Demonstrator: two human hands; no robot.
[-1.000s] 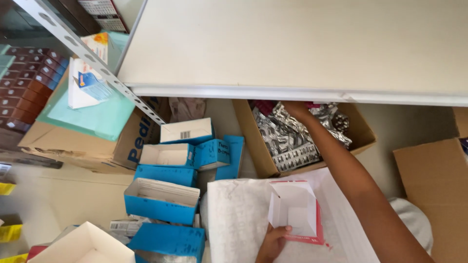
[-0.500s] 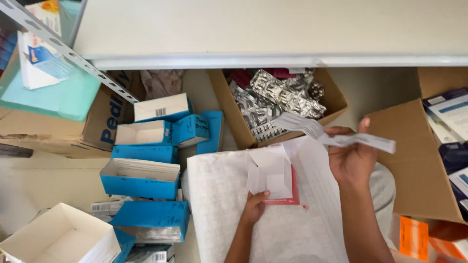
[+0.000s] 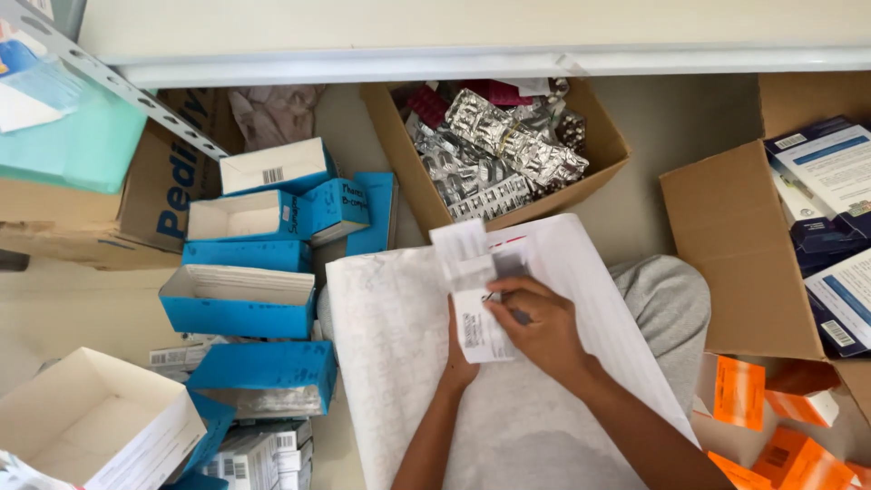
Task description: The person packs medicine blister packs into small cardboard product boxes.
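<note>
Fingers (image 3: 508,292) of my right hand (image 3: 537,328) pinch foil strips into a small white carton (image 3: 474,304) at frame centre; my left hand (image 3: 456,363) grips it from behind. Above, a cardboard box (image 3: 606,145) holds silver blister packs (image 3: 494,150). Blue cartons (image 3: 238,304) sit open at left.

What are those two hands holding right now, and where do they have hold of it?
Both hold a small white cardboard box: the left hand grips its lower edge from beneath, the right hand presses on its right side.

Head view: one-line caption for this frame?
Both hands, left hand and right hand, hold a small white carton over a handwritten sheet.
</note>
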